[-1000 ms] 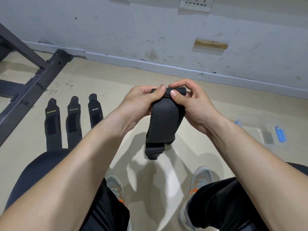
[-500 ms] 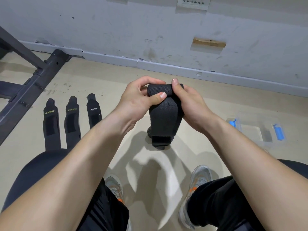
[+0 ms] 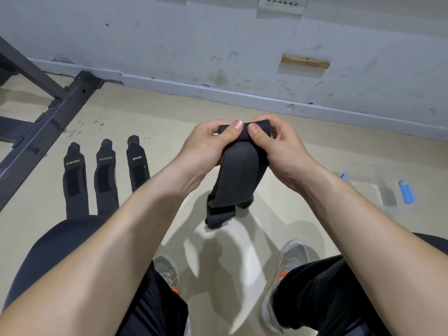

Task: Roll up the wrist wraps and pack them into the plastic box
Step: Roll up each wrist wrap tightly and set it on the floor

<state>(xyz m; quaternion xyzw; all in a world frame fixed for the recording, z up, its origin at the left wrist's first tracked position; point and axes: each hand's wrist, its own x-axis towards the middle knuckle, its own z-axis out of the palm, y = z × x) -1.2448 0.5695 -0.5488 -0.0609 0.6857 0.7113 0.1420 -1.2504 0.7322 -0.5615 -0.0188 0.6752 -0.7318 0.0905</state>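
Observation:
A black wrist wrap (image 3: 238, 175) hangs in the air in front of me, its top end rolled. My left hand (image 3: 206, 149) grips the roll from the left, thumb on top. My right hand (image 3: 278, 149) grips it from the right, thumb pressed beside the left thumb. The free tail dangles down, folded at its end. Three more black wrist wraps (image 3: 104, 175) lie flat side by side on the floor at the left. A clear plastic box (image 3: 378, 190) with blue clips sits on the floor at the right, open.
A dark metal frame (image 3: 48, 112) of gym equipment runs along the floor at the far left. The grey wall and skirting (image 3: 242, 95) stand just beyond the hands. My knees and grey shoes (image 3: 291, 258) are below, on the beige floor.
Both hands kept turning the top of the wrap, and both thumbs now press on the roll. The dangling tail swung slightly.

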